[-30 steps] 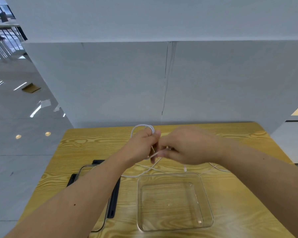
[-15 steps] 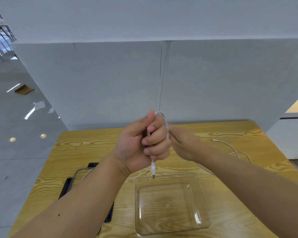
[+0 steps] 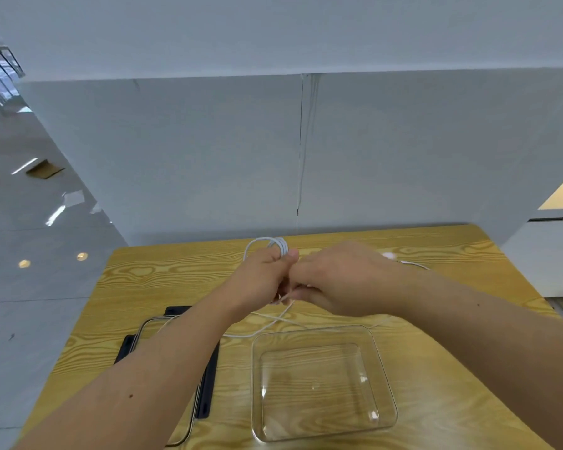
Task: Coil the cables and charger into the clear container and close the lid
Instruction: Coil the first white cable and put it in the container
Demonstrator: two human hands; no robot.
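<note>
Head view. Left hand point(image 3: 263, 277) and right hand point(image 3: 342, 280) meet knuckle to knuckle above the middle of the wooden table point(image 3: 150, 280), both raised off the surface. Left hand is closed in a fist around a white cable point(image 3: 275, 246); several turns of it arch out of the top of the fist as a bundled loop. Right hand is also closed, fingers pinched on a strand of the same cable just below the left fist. From that pinch the loose strands drop to the table, cross one another and trail left toward the near side, ending out of sight under the left forearm.

Clear container point(image 3: 322, 381) sits on the table near the person, directly below the hands and slightly right. It is square with rounded corners, open on top, nothing inside; the wood grain shows through its base. Its far rim lies just beside the loose cable strands, not clearly touching.

Left of the container, partly hidden by the left forearm, lies the lid point(image 3: 205, 384): dark frame with a clear panel, flat on the table, apart from the container.

Behind the right wrist, another thin white cable end point(image 3: 413, 264) rests on the far right of the table; a small pale object beside it is too blurred to identify.

No brand, label or writing legible anywhere.
</note>
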